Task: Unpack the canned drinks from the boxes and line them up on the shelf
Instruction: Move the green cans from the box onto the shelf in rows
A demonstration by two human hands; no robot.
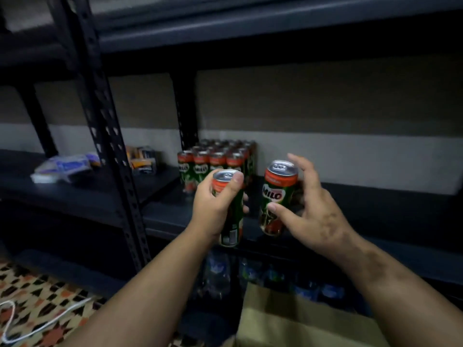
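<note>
Head view. Left hand (215,209) wraps one can (229,209), thumb over the rim, held in front of the shelf (175,219) edge. Right hand (310,209) holds a second can (278,199) loosely, thumb on its front and fingers spread behind; whether its base is touching the shelf cannot be told. Block of cans (215,161) stands at the back left of the shelf, in tidy rows.

Likely step: setting both down. Best placed upright, flush beside the block, labels forward, base flat before letting go.

Box (300,319) below, flap up; contents hidden. Bottles (220,271) on the lower level.
</note>
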